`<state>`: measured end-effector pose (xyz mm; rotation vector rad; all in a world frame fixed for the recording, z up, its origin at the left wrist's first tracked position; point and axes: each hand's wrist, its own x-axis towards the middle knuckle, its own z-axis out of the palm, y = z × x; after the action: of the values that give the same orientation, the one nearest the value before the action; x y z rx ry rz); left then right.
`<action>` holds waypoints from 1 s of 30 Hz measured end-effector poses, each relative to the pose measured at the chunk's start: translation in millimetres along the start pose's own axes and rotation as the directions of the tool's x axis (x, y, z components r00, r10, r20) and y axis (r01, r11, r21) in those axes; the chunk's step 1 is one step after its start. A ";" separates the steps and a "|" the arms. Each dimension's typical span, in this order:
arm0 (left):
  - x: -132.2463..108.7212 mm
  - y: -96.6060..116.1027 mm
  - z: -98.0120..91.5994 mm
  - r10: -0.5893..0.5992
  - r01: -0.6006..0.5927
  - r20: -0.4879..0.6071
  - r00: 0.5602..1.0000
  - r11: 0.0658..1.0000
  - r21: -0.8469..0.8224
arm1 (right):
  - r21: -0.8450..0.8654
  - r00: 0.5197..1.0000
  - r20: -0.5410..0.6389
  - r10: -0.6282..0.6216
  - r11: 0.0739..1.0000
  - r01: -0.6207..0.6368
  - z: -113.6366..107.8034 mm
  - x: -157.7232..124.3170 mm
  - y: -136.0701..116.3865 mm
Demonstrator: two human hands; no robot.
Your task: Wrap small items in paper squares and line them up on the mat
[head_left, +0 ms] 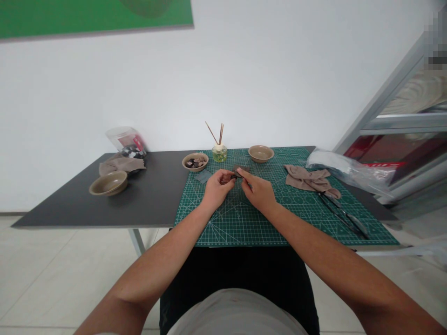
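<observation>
Over the middle of a green cutting mat (216, 232), my two hands meet at the fingertips. My left hand (218, 183) is closed in a pinch at a small dark piece (234, 177), whose kind I cannot make out. My right hand (256, 188) is also closed, its fingers pressed toward the same spot; what it grips is mostly hidden. Just beyond the fingertips shows a flat grey-brown piece (241, 166). A grey flat sheet (203, 176) lies left of my left hand. Behind it, a tan bowl (184, 164) holds several small dark and brownish pieces.
A reed diffuser (220, 153) and another tan bowl (261, 159) stand at the back. On the right are a brown cloth (309, 179), eyeglasses (344, 216) and clear plastic (344, 170). Left are a bowl (109, 190), a cloth (120, 164) and a clear tub (122, 137).
</observation>
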<state>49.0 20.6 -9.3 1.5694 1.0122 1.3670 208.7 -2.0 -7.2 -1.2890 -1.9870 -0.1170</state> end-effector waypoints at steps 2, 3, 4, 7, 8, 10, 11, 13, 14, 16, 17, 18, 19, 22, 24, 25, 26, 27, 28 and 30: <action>0.3 -0.3 0.4 -0.025 0.026 0.009 1.000 0.999 -0.037 | 0.041 1.000 -0.022 -0.002 0.999 0.003 1.9 -0.1 2.1; 0.6 -0.3 0.9 -0.048 0.048 0.006 0.999 0.997 -0.064 | 0.058 1.000 -0.028 -0.002 0.998 0.004 2.8 -0.2 2.9; 0.8 -0.2 1.4 -0.072 0.072 0.002 0.997 0.994 -0.088 | 0.072 1.000 -0.031 -0.003 0.997 0.005 3.6 -0.2 3.4; 1.3 1.4 2.6 -0.131 0.130 0.003 0.991 0.981 -0.144 | 0.104 1.000 -0.012 0.000 0.995 0.002 4.5 0.2 3.4; 1.4 1.9 2.8 -0.150 0.150 0.013 0.989 0.975 -0.162 | 0.112 1.000 -0.002 0.001 0.994 -0.001 4.1 0.6 3.0; 1.2 2.1 2.9 -0.186 0.190 0.040 0.982 0.964 -0.186 | 0.120 1.000 0.015 -0.002 0.993 0.000 3.0 1.5 2.5; 1.1 1.7 2.9 -0.197 0.203 0.052 0.979 0.959 -0.196 | 0.120 1.000 0.017 -0.005 0.993 0.003 2.4 1.9 2.4; 1.1 -0.2 2.5 -0.190 0.198 0.060 0.980 0.960 -0.197 | 0.120 1.000 0.012 -0.008 0.993 0.007 1.7 2.5 2.8; 1.2 -1.4 2.2 -0.168 0.175 0.056 0.984 0.968 -0.180 | 0.121 1.000 0.008 -0.003 0.993 0.002 1.6 2.7 3.1; 1.6 -3.7 1.4 -0.111 0.116 0.041 0.993 0.986 -0.118 | 0.131 1.000 0.007 0.012 0.991 -0.013 1.9 2.7 4.0; 1.7 -4.4 1.0 -0.091 0.094 0.036 0.995 0.992 -0.088 | 0.136 1.000 0.010 0.020 0.991 -0.021 2.1 2.7 4.3; 1.8 -4.7 0.8 -0.084 0.087 0.034 0.996 0.994 -0.072 | 0.140 0.999 0.017 0.028 0.990 -0.030 2.1 2.7 4.5; 1.8 -4.7 0.6 -0.091 0.094 0.039 0.995 0.993 -0.072 | 0.146 0.999 0.026 0.037 0.989 -0.040 1.9 2.8 4.6; 1.1 -2.4 1.3 -0.137 0.144 0.069 0.988 0.985 -0.098 | 0.187 0.997 0.026 0.067 0.980 -0.071 0.0 3.9 4.2; 0.2 -0.4 2.2 -0.149 0.156 0.095 0.984 0.985 -0.079 | 0.247 0.996 0.007 0.084 0.965 -0.083 -1.3 5.0 4.3; -0.2 0.5 2.6 -0.148 0.155 0.108 0.983 0.986 -0.067 | 0.279 0.996 -0.001 0.084 0.957 -0.081 -1.6 5.6 4.6; -0.5 1.2 2.9 -0.145 0.153 0.122 0.982 0.987 -0.058 | 0.308 0.997 -0.004 0.080 0.948 -0.075 -1.5 6.1 5.2; -0.7 1.6 3.1 -0.141 0.149 0.134 0.981 0.987 -0.052 | 0.334 0.997 -0.004 0.073 0.940 -0.067 -1.0 6.6 6.0; -0.9 1.8 3.1 -0.137 0.145 0.142 0.980 0.988 -0.047 | 0.354 0.998 0.000 0.066 0.933 -0.061 -0.1 7.0 7.1; -1.1 1.7 2.7 -0.140 0.147 0.144 0.980 0.988 -0.039 | 0.385 0.998 0.018 0.059 0.921 -0.062 2.3 7.3 9.5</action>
<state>51.7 18.8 -8.4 1.5036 0.9783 1.1581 213.7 9.1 -7.1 -1.0899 -1.8547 0.2965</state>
